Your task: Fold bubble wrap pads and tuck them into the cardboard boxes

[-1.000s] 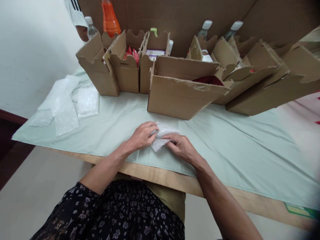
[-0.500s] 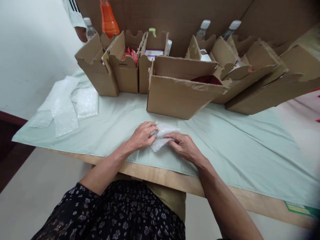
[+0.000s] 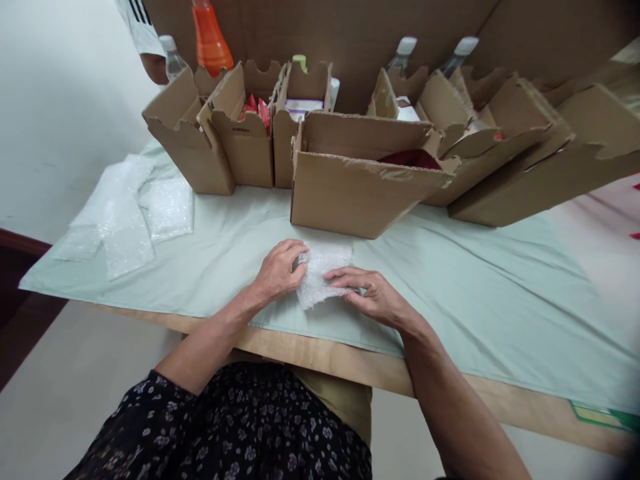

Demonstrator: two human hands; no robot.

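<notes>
A small piece of bubble wrap [image 3: 323, 267] lies on the pale green cloth, between my two hands. My left hand [image 3: 279, 270] grips its left edge, fingertips curled over the top and thumb close to them. From the right, my right hand [image 3: 367, 290] has its fingers stretched across the wrap, with the thumb below at the near edge, so the edge sits between them. Whether anything lies inside the wrap is hidden. Just behind it stands an open cardboard box [image 3: 345, 197] with something dark red inside.
More bubble wrap sheets [image 3: 117, 220] lie at the left. Several open cardboard boxes [image 3: 250, 150] form a row at the back, holding bottles and packets. An orange bottle [image 3: 212, 43] rises behind them. The table's wooden edge [image 3: 320, 353] runs before my body.
The near part of the bubble wrap, raised and folded before, now lies flatter and spread out. My right hand's fingers have straightened over it. My left hand has shifted slightly left.
</notes>
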